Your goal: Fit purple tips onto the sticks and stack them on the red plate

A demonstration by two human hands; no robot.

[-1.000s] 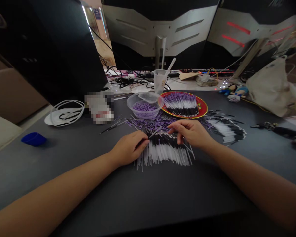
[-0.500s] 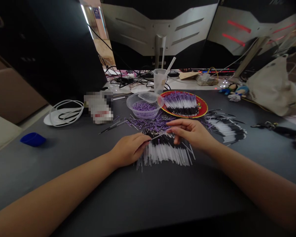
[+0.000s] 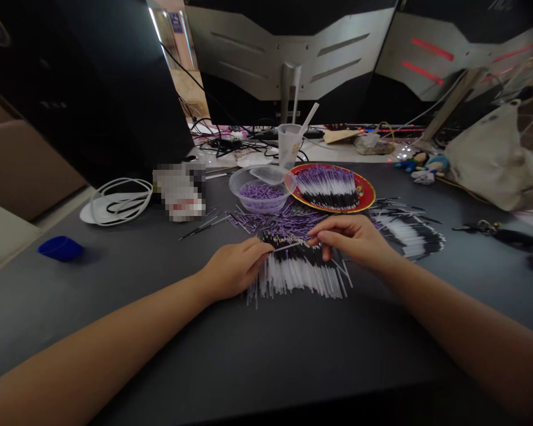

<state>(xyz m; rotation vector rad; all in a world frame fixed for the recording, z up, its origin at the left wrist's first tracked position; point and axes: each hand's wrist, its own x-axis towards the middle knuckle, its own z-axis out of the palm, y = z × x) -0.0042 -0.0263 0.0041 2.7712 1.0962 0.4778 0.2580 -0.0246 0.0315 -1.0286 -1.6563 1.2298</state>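
Head view: a thin pale stick (image 3: pixel 288 246) is being held by its ends, well in front of the clear bowl (image 3: pixel 236 193) and a bit to its R, over a row of black-and-white sticks (image 3: pixel 295 277); single-stick handling is apparently being done, prob. fitting or parting, and a steady, aligned pinch is being called for next. Front-L of the bowl, the L hand (image 3: pixel 235 267) is being held low, palm down, fingers bunched narrow; front-R, the R hand (image 3: pixel 313 241) is being turned inward, thumb + index pinched, other fingers curled.
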